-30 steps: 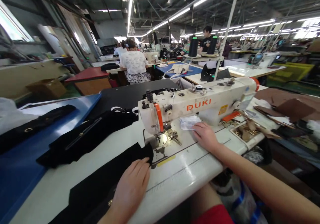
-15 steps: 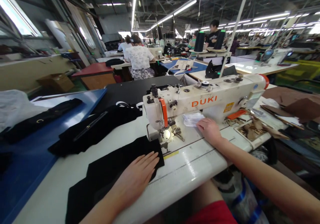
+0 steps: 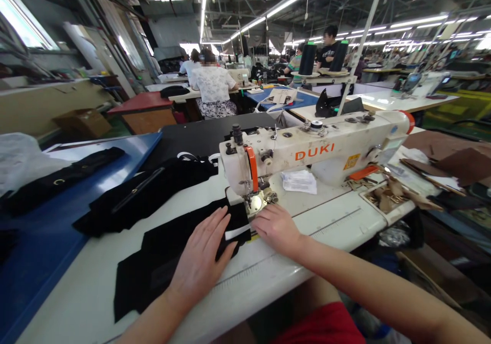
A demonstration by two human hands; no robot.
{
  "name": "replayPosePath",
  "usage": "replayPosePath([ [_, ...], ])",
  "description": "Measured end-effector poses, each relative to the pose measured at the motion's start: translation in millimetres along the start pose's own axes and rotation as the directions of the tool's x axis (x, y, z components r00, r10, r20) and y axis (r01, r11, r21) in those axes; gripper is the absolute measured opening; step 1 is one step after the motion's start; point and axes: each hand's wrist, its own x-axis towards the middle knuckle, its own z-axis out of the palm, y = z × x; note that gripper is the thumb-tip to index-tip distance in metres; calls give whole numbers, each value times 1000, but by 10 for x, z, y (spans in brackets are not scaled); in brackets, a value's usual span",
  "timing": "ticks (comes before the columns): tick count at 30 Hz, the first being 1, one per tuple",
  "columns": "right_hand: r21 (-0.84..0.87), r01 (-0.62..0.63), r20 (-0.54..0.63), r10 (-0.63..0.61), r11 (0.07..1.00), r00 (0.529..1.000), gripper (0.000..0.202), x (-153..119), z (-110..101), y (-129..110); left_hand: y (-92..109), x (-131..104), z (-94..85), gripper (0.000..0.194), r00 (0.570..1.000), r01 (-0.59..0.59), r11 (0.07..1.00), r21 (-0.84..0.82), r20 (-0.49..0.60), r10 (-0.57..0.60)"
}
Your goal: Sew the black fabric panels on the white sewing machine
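In the head view, the black fabric piece point(image 3: 163, 239) lies flat on the white tabletop point(image 3: 86, 282), near its front edge and left of the sewing machine point(image 3: 282, 152). It is matte, with a stepped outline and a narrow white strip point(image 3: 237, 232) lying across its right end. The left hand point(image 3: 199, 257) presses on the fabric, fingers extended, thumb spread. The right hand point(image 3: 276, 230) has bent fingers beside the strip's right end; whether they grip it, I cannot tell.
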Motion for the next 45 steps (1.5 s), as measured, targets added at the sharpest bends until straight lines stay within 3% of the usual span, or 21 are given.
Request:
replayPosePath([
  [3,24,-29,79,27,999,997,21,216,148,-208,17,42,63,51,998,-10,1000,-11,65,11],
  [6,51,-67,114,61,996,992,17,333,230,-261,-97,64,164,38,997,25,999,-32,75,-22],
  [10,82,-102,86,95,991,992,14,250,180,-127,-264,80,199,31,1000,-19,999,-44,22,20],
  [13,119,-136,32,134,984,991,14,88,79,-15,-298,106,188,32,997,-60,996,-60,52,64],
  [16,168,1,38,-7,986,999,16,-50,-8,-6,-286,130,207,31,985,-91,992,-92,141,103],
  [20,202,145,137,-174,969,975,19,-114,-69,-86,-282,152,223,31,971,-82,988,-133,214,109],
  [26,187,145,180,-179,972,967,21,-115,-72,-105,-270,212,178,29,983,-50,992,-118,171,69],
  [33,171,174,163,-202,970,966,22,-139,-53,-93,-189,242,233,22,954,-121,990,-71,266,136],
  [45,172,178,212,-213,969,954,23,-119,-79,-95,-219,287,283,22,939,-201,979,-32,280,202],
])
